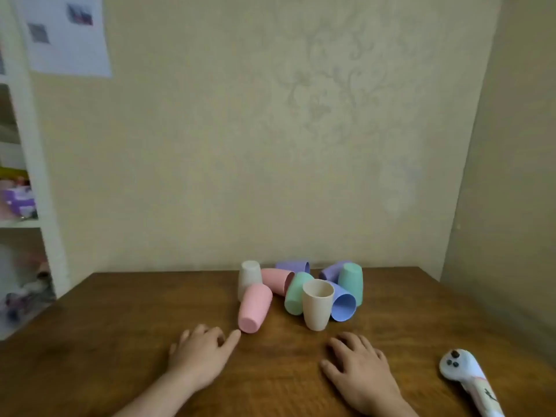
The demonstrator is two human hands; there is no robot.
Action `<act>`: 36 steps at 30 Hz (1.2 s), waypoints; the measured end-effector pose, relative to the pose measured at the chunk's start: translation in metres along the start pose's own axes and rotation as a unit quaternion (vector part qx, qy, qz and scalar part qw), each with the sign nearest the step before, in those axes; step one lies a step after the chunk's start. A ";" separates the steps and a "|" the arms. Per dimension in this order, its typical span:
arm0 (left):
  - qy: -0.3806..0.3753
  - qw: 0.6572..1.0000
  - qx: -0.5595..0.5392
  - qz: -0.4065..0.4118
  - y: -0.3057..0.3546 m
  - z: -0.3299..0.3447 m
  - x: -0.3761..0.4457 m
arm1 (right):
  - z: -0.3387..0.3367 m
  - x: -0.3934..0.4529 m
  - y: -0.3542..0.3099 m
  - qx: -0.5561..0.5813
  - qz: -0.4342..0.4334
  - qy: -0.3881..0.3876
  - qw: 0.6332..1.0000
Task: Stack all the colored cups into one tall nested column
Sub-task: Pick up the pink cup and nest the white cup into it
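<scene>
two bare hands rest flat on a wooden table (120, 311) before a jumble of pastel cups, none yet nested. the left hand (200, 356) lies palm down, fingers loosely spread and holding nothing, its forefinger tip touching or just short of the base of a pink cup (254, 308) lying on its side. the right hand (358, 368) is likewise spread flat and empty, near the one upright cream cup (317, 305).

behind these, the pile sits close to the wall: a second cream cup (249, 276) stands mouth down, a second pink cup (276, 279) lies on its side, a green cup (296, 294) and a blue cup (343, 305) tip against the upright cream one, another green cup (350, 282) stands mouth down, and two purple cups (293, 266) (331, 270) lie at the back.

the risks look plain. the cups on their sides are round and likely to roll if nudged, so a careless push on the near pink cup could send it across the table or off the edge. pulling the upright cream cup away may let the green and blue cups leaning on it tumble. cups face different ways, so one slipped in the wrong way up would cap rather than nest, and the column would lean. a white toy-like object (463, 377) lies at the right, within reach of a sweeping arm.
</scene>
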State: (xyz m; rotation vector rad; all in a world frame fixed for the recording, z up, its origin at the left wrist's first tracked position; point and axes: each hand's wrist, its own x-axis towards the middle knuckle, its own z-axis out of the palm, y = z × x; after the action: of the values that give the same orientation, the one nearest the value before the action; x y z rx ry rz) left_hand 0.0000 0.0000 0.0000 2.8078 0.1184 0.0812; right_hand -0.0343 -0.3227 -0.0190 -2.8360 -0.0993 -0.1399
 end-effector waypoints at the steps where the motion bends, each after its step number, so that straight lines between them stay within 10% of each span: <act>1: 0.008 0.999 -0.046 -0.003 0.004 -0.003 0.012 | -0.001 0.001 0.002 0.007 0.004 -0.005 1.000; 6: 0.025 0.982 -0.185 0.038 0.048 -0.015 0.061 | -0.002 0.008 0.004 0.011 0.008 0.018 1.000; 13: -0.053 0.989 -0.047 0.128 0.070 0.018 0.076 | -0.001 0.011 0.007 0.014 0.012 0.025 1.000; 20: -0.010 0.925 -0.368 0.096 0.037 0.026 0.057 | 0.000 0.007 0.001 -0.003 0.036 0.014 0.999; 31: -0.027 0.919 -0.382 0.094 0.021 0.037 0.047 | 0.003 0.005 0.001 -0.023 0.039 -0.013 0.999; 36: 0.012 0.907 -0.414 0.072 0.019 0.040 0.045 | -0.023 0.014 -0.002 0.169 0.102 0.097 0.976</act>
State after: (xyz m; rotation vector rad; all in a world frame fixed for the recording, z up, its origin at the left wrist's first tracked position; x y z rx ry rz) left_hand 0.0485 -0.0265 -0.0300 1.9571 -0.1016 0.1572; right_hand -0.0226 -0.3274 0.0047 -2.4600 0.1915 -0.3203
